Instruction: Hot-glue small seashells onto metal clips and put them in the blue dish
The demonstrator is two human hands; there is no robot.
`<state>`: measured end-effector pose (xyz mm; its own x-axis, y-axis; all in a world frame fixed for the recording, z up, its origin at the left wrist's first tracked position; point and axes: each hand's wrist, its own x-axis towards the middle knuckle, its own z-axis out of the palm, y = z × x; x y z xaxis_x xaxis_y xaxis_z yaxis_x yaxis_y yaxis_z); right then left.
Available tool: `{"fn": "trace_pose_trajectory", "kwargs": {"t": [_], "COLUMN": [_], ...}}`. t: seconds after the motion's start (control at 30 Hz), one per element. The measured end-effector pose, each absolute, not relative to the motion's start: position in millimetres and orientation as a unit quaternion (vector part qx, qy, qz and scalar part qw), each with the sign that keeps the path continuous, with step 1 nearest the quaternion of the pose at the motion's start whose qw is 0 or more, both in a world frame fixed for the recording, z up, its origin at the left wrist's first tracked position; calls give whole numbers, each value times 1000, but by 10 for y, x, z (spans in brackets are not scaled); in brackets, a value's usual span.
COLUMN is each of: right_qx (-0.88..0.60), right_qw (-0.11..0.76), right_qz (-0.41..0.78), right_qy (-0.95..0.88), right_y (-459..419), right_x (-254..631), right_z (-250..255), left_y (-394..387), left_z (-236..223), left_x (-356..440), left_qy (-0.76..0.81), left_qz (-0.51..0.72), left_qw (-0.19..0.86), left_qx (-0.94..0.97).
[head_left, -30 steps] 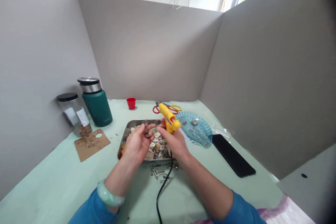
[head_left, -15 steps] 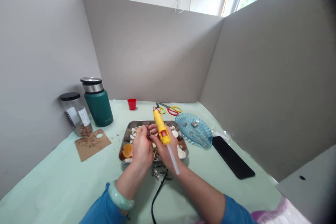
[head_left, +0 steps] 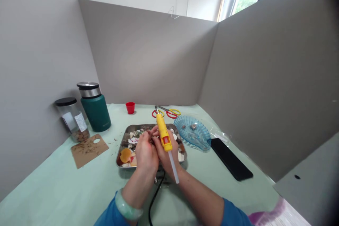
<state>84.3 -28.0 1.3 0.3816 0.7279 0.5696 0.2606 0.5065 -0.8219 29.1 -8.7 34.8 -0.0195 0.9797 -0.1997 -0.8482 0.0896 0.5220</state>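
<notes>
My right hand [head_left: 161, 156] is closed around a yellow hot glue gun [head_left: 161, 126], its nozzle pointing away from me and a clear glue stick [head_left: 173, 166] sticking out of its rear. Close beside it, my left hand [head_left: 145, 152] is curled shut, fingertips meeting those of the right hand. Something small and brownish shows between the fingers, too hidden to name. Both hands are over a metal tray [head_left: 119, 155] of shells and small pieces, among them an orange shell [head_left: 125, 155]. A black cord [head_left: 156, 196] runs toward me below the hands.
Left stand a green flask [head_left: 95, 112], a lidded clear jar [head_left: 72, 122] and a piece of brown cardboard [head_left: 88, 151]. A red cup [head_left: 130, 108] and scissors [head_left: 172, 113] lie behind the tray. Right are a blue shell-shaped dish [head_left: 194, 136] and a black flat object [head_left: 231, 159]. Grey panels enclose the table.
The view has shifted slightly. Both hands stay together over the tray, the left a little closer to the right, uncovering more of the tray's left side. The glue gun remains in my right hand.
</notes>
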Motion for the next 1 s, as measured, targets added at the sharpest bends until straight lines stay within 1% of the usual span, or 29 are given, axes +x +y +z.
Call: {"fn": "trace_pose_trajectory", "kwargs": {"t": [0.2, 0.27, 0.43, 0.57, 0.67, 1.0], "right_qx": [-480, -470, -420, -404, -397, -423], "right_qw": [685, 701, 752, 775, 777, 760], "right_qz": [169, 198, 329, 360, 385, 376], "right_qy": [-521, -498, -386, -326, -300, -319], "right_y": [-260, -241, -153, -119, -123, -101], "right_x": [951, 987, 1027, 1030, 1032, 1000], "right_z": [57, 71, 65, 70, 89, 71], "left_y": [-53, -30, 48, 75, 62, 47], "left_z": [251, 246, 209, 142, 105, 55], "left_x": [339, 334, 268, 212, 200, 218], "left_qy": [284, 270, 290, 312, 315, 306], "left_qz": [651, 644, 631, 630, 625, 595], "left_qw": [686, 692, 670, 642, 644, 666], "left_qx": [158, 183, 264, 307, 309, 331]}}
